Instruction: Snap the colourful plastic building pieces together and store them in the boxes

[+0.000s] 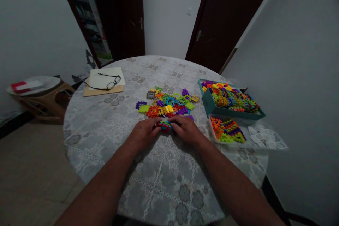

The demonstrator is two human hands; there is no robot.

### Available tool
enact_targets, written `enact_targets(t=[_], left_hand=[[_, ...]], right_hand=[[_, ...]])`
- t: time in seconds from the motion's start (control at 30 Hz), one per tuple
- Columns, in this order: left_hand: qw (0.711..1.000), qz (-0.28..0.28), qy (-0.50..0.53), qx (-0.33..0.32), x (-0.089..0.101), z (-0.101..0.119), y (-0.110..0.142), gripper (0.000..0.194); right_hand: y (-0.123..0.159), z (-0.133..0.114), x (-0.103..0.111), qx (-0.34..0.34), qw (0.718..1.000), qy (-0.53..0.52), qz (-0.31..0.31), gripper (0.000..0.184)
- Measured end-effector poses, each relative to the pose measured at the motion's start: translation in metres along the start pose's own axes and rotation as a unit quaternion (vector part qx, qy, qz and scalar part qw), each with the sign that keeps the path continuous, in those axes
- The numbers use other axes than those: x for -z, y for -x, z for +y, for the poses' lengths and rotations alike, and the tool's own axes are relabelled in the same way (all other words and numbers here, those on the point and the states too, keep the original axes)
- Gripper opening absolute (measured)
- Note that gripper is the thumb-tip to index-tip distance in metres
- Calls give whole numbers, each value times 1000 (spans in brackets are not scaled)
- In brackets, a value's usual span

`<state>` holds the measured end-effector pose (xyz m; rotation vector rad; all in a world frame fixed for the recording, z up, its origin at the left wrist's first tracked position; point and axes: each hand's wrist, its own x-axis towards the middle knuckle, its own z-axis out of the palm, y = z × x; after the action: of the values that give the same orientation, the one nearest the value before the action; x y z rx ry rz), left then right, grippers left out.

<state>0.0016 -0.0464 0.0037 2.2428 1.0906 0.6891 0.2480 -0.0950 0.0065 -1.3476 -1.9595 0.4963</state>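
Between my two hands is a small cluster of joined plastic building pieces [165, 125], red, blue and green with toothed edges. My left hand [144, 132] grips its left side, thumb and fingers pinched on it. From the right, my right hand [185, 128] holds the other side in the same way. Just beyond my fingers lies a loose heap of interlocking pieces [169, 103] in orange, yellow, purple, blue and green. My fingers cover part of the cluster, so its full shape is hidden.
At right, a teal box [212, 104] holds many coloured pieces, with a clear plastic tub [215, 137] of more pieces before it. White pieces in a clear bag [266, 136] lie beside it. Glasses [110, 85] rest on paper [96, 79] at left. A stool [50, 93] stands beyond.
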Motion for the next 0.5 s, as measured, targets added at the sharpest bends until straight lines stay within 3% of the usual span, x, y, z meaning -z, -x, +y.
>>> enact_targets(t=[0.27,0.43,0.5], left_hand=[[999,-19,-14,31,5,6,2,33],[1000,-25,2,17,4,0,-1,42],[999,-33,12,-1,3,-3,-4,47]], right_hand=[[-1,-7,-2,-42,999,-33,9,27],[-3,-14,-2,10,999,11,-36,21],[-5,-16,-4,28,997,61,-38,27]])
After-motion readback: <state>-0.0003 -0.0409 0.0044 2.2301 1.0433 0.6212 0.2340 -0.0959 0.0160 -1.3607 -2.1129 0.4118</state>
